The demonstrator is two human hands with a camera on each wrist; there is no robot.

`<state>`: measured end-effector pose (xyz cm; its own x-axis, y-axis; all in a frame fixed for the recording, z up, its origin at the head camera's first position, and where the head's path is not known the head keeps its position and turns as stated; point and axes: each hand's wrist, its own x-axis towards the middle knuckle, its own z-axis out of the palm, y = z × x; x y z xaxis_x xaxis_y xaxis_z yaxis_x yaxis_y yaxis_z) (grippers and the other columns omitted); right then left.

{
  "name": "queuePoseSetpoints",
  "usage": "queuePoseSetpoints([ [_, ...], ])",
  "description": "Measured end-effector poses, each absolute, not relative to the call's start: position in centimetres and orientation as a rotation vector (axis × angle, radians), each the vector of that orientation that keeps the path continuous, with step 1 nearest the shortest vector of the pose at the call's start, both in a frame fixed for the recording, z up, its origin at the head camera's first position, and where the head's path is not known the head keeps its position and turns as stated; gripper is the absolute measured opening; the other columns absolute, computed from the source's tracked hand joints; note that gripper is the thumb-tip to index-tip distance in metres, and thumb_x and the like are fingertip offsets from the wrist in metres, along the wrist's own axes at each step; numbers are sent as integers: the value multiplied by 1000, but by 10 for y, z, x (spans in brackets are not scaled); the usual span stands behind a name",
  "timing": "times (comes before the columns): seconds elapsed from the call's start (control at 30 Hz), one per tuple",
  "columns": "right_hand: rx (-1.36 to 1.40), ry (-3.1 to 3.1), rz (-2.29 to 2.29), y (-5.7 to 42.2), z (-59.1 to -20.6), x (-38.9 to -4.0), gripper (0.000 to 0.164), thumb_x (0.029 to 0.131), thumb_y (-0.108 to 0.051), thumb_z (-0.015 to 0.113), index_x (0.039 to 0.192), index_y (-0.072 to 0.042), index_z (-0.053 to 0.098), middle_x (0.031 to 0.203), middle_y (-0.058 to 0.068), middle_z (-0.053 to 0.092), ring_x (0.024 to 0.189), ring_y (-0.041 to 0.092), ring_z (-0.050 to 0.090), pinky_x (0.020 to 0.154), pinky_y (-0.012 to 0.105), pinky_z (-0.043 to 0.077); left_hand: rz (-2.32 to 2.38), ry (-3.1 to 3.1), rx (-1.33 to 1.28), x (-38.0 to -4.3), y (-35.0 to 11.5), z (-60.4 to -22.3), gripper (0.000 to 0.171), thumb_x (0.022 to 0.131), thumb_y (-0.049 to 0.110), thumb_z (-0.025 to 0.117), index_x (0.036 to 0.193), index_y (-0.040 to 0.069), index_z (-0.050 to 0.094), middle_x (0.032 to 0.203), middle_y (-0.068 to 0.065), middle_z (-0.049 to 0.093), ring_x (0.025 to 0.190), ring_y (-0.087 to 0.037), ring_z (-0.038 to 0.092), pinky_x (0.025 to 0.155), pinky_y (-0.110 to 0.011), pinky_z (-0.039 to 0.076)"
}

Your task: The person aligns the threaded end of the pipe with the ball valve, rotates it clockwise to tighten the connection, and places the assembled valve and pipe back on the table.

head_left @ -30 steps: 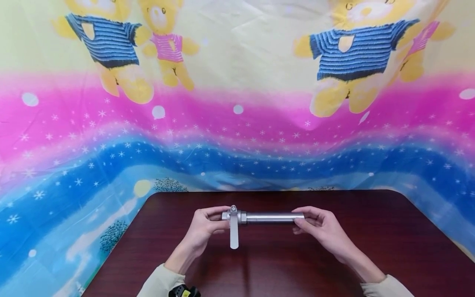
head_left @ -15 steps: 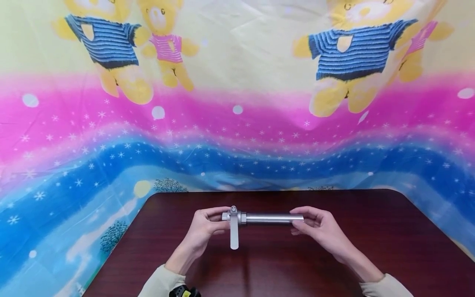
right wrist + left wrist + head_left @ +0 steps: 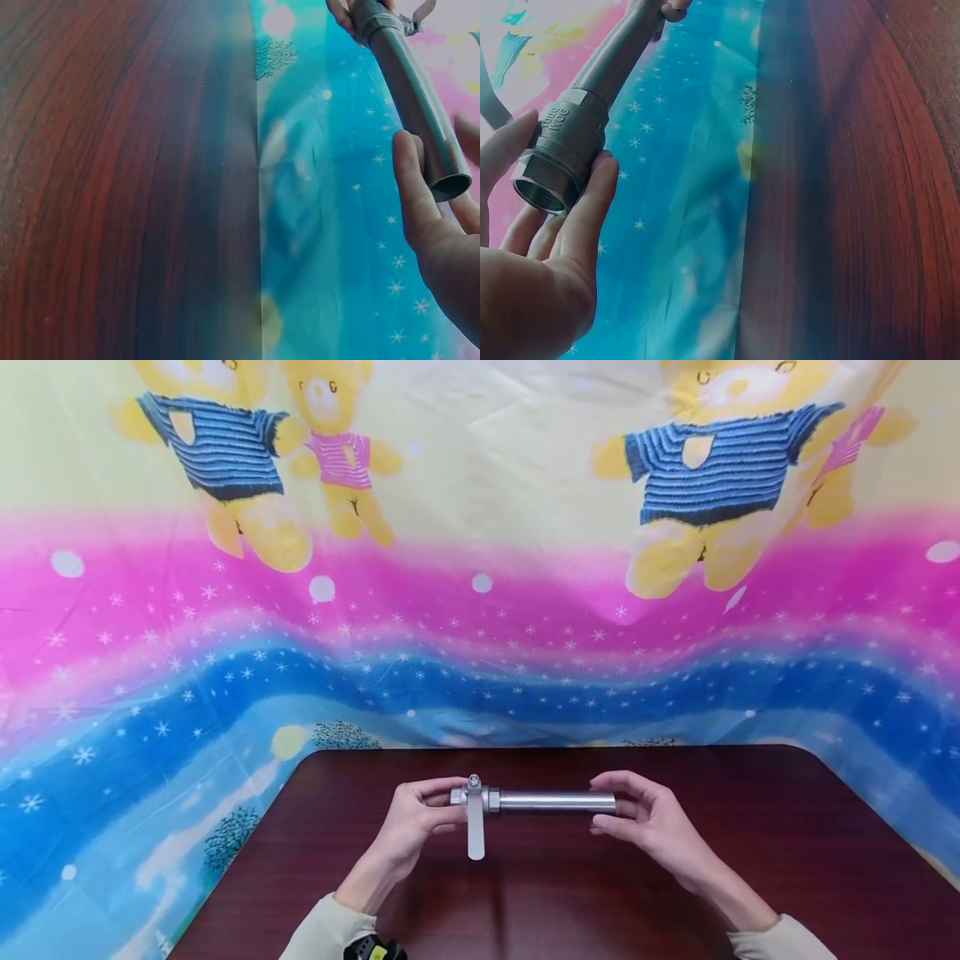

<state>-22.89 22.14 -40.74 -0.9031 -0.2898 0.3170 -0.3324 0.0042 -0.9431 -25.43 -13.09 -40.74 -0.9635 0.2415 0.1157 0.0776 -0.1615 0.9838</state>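
Note:
A silver metal ball valve (image 3: 459, 797) with a long flat lever (image 3: 476, 835) is pinched between the thumb and fingers of my left hand (image 3: 405, 823). In the left wrist view raised lettering shows on the valve body (image 3: 564, 131), and its threaded open end faces the camera. A straight metal pipe (image 3: 555, 802) extends from the valve's other end, level and above the table. My right hand (image 3: 651, 814) surrounds the pipe's free end with spread fingers, a gap showing between forefinger and pipe. The right wrist view shows the pipe's hollow end (image 3: 448, 186) beside the fingers.
A dark red-brown wooden table (image 3: 600, 893) lies under both hands. Behind it hangs a printed curtain (image 3: 480, 635) with bears and snowflakes, reaching the table's far edge. A black device with a yellow label (image 3: 375, 948) sits by the left sleeve.
My right thumb and forefinger, earlier pinching the pipe's end, have spread away from it. The left hand keeps its hold on the valve, and valve and pipe have hardly moved.

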Motion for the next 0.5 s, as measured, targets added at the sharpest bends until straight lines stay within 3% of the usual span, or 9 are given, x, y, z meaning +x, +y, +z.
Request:
queuePoseSetpoints([
  [0.23,647,-2254,2037,221,-406,-229,37,101,-5,70,133,11,62,115,29,69,87,31,77,83,43,62,2278,1972,366,-254,-130,-407,49,82,-6,79,130,-10,69,105,-17,78,91,-16,75,79,-35,60],
  [0.37,695,-2222,2056,222,-405,-228,42,97,1,73,135,10,59,123,28,65,90,31,76,82,44,62,2272,1975,368,-255,-129,-406,50,81,-6,79,130,-10,69,106,-17,78,91,-17,75,79,-34,61],
  [0.5,713,-2230,2061,223,-406,-228,41,97,1,73,135,10,60,118,32,65,89,32,76,81,45,62,2269,1974,364,-255,-128,-406,50,82,-6,79,130,-10,68,106,-17,78,91,-17,75,79,-34,61],
])
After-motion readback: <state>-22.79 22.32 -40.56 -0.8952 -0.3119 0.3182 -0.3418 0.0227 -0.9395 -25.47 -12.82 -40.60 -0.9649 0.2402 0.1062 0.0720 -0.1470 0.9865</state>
